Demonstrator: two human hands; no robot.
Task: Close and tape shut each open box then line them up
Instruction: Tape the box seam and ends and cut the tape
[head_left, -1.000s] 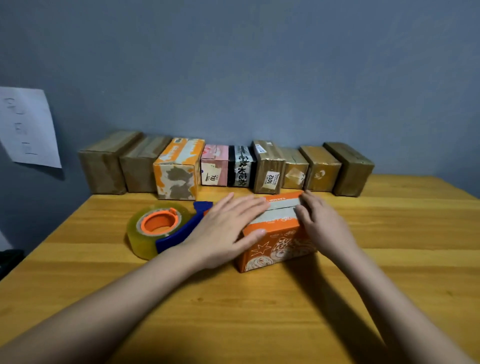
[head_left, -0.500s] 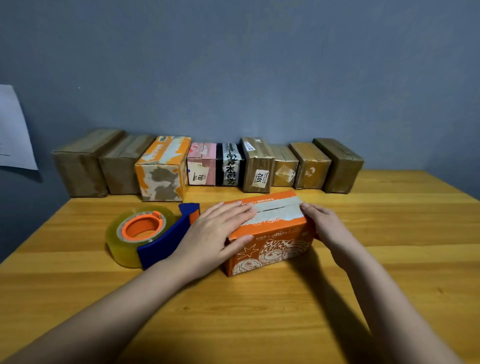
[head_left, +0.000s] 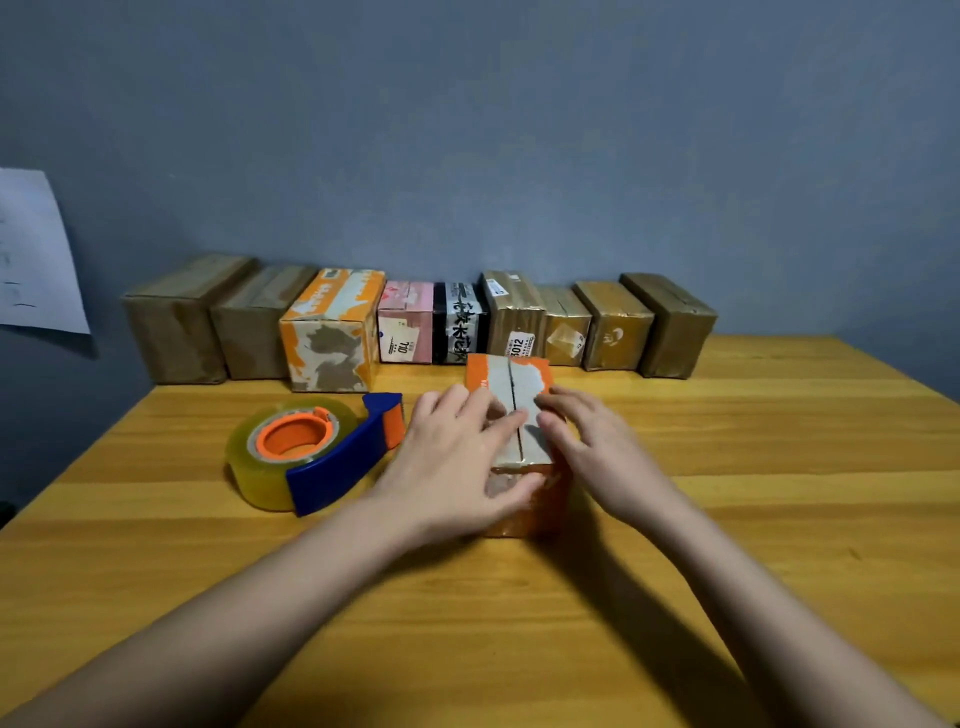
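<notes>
An orange box (head_left: 511, 379) with a grey-white top stands in the middle of the wooden table (head_left: 753, 493), its long side pointing away from me and its two top flaps meeting at a dark seam. My left hand (head_left: 457, 467) lies over the box's near left part, fingers spread on the top and thumb against the near end. My right hand (head_left: 592, 447) rests on the right side, fingertips on the right flap. A blue and orange tape dispenser (head_left: 311, 452) with a clear roll lies left of the box, untouched.
Several closed boxes (head_left: 332, 332) stand in a row along the back edge against the grey-blue wall, brown ones at both ends, pink and black ones in the middle. A white paper sheet (head_left: 36, 254) hangs on the wall at left.
The orange box has turned from lying crosswise to pointing lengthwise away from me. Both hands turned with it and now sit on its near end and top.
</notes>
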